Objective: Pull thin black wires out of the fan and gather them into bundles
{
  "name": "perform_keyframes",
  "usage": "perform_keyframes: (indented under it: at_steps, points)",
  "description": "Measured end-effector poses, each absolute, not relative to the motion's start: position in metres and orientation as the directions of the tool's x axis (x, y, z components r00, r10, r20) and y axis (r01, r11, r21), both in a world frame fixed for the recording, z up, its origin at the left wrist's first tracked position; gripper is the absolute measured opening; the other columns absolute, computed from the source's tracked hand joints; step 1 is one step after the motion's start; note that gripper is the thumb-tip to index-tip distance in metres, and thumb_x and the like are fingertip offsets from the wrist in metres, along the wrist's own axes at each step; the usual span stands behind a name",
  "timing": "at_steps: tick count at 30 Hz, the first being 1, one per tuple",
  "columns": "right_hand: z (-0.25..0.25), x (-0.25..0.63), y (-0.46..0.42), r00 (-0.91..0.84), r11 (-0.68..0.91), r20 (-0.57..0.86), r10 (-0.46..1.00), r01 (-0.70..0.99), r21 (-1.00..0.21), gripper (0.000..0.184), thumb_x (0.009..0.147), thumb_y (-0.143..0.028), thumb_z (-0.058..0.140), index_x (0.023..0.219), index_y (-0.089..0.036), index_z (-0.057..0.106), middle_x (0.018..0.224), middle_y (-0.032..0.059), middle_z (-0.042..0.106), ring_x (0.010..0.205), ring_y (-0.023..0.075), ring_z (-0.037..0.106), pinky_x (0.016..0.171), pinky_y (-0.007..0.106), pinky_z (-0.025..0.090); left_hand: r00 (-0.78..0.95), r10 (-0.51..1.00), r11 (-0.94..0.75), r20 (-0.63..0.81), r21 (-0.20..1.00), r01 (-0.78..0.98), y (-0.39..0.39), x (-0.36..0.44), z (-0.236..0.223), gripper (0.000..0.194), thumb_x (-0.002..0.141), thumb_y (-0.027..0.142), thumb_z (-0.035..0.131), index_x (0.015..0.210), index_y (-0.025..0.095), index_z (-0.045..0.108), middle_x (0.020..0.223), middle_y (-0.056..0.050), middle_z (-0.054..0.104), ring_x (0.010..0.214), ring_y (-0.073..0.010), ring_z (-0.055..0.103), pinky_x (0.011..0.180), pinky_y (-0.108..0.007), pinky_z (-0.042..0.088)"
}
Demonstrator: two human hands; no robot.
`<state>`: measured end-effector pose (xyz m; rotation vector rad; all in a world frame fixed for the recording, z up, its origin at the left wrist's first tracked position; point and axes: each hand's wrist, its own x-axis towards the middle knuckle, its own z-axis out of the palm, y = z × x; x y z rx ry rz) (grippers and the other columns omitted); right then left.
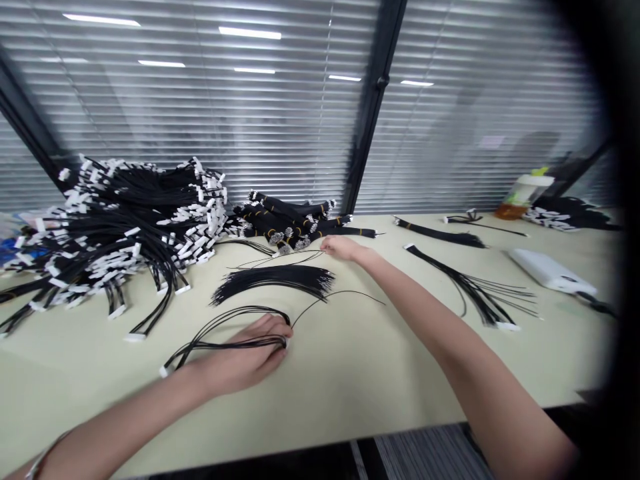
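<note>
Wire harness (215, 345), black with white connectors, is in the person's left hand, low and left of centre over the near part of the table. Biggest item: window blinds (280, 120) across the back, dark frame post between panels. Then the pale table (360, 373). Harness pile (150, 193) fills the far left, white connectors sticking out all over. Smaller heap of taped black bundles (295, 217) just right of it, against the blinds. Harness with fanned wires (470, 287) lies flat on the right side. Cut-wire bundle (273, 280) sits mid-table, between the hands. Long taped bundle (440, 233) lies beyond the fanned one. White box (553, 272) with a black lead is at far right; bottle (523, 193) with amber liquid stands behind it. Left hand (255, 353) is curled closed around the harness at its right-hand end. Right hand (343, 248) is extended past the cut wires, fingertips pinched by thin wire ends; exact wire gripped can't be told. Smallest: single thin wire (350, 291), curving from the left fingertips out to the right.
</note>
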<state>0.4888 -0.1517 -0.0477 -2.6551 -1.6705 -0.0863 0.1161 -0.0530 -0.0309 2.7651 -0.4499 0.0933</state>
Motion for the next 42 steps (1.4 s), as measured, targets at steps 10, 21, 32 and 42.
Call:
perform_keyframes:
  at_steps: [10,21,32,42]
  points:
    - [-0.048,0.483,-0.147,0.559,-0.554,0.106,0.823,0.829,-0.07,0.027,0.089,-0.031,0.053,0.104,-0.009,0.058,0.107,0.011,0.058,0.098,0.0187,0.056,0.088,0.039,0.045,0.973,-0.217,-0.873,0.076,0.432,-0.228,-0.052,0.114,-0.031,0.023,0.092,0.021,0.036,0.115,0.023,0.041,0.112,-0.005,0.048,0.107,-0.0179,0.045,0.093,-0.033,0.04]
    - [0.011,0.445,-0.18,0.642,-0.346,0.301,0.705,0.682,-0.644,0.022,0.085,-0.025,0.053,0.095,-0.008,0.064,0.093,0.0128,0.066,0.085,0.0176,0.061,0.081,0.032,0.048,0.997,-0.061,-0.758,0.048,0.648,-0.077,-0.05,0.118,-0.04,0.029,0.085,0.024,0.048,0.113,0.027,0.042,0.11,-0.002,0.05,0.095,-0.0152,0.052,0.084,-0.029,0.043]
    - [-0.018,0.26,-0.212,0.539,0.106,0.201,0.818,0.202,-0.974,0.013,0.078,-0.03,0.063,0.077,-0.017,0.063,0.087,0.0035,0.062,0.074,0.0118,0.055,0.069,0.026,0.045,0.997,0.019,-0.714,0.072,0.699,-0.037,-0.058,0.118,-0.04,0.031,0.079,0.019,0.052,0.109,0.023,0.042,0.097,-0.003,0.054,0.083,-0.0156,0.054,0.07,-0.027,0.045]
    - [-0.057,0.259,-0.204,0.48,0.021,0.185,0.857,0.328,-0.944,0.014,0.079,-0.029,0.062,0.078,-0.016,0.068,0.084,0.0041,0.062,0.078,0.0141,0.058,0.07,0.027,0.045,0.995,0.093,-0.673,0.034,0.739,0.037,-0.062,0.119,-0.038,0.033,0.077,0.018,0.052,0.108,0.025,0.041,0.092,0.001,0.055,0.076,-0.0134,0.054,0.065,-0.025,0.042]
